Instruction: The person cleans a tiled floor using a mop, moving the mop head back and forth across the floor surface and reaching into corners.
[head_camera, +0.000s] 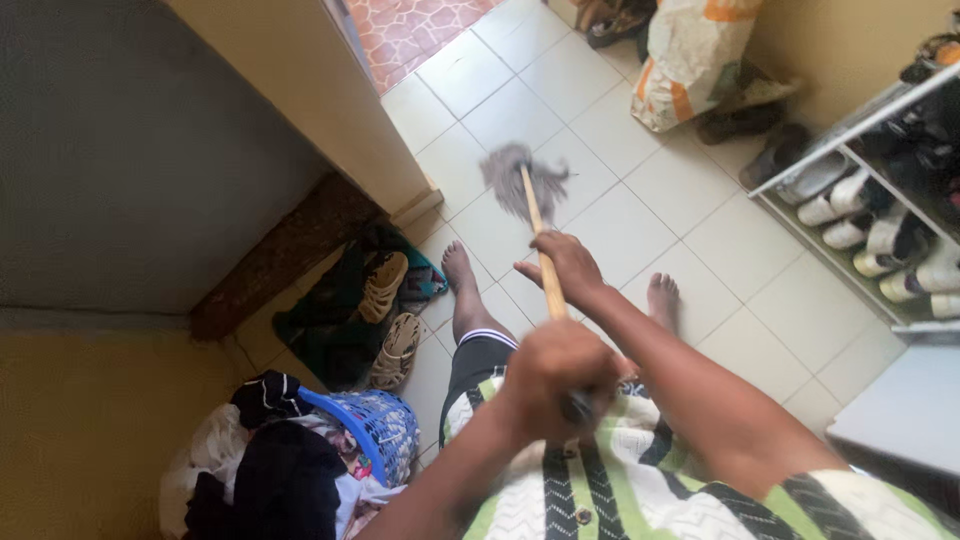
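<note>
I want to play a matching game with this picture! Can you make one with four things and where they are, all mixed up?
Things:
1. mop head
2. blue basket
3. sandals
4. white shoes

Places:
A. on the shelf rack at the right
B. on the white tiled floor in front of the bare feet
C. at the lower left, heaped with clothes
D. by the wall corner, on dark cloth

Pairs: 1-B, 2-C, 3-D, 4-A

Both hands grip the mop's wooden handle: right hand further down, left hand nearer the body.
</note>
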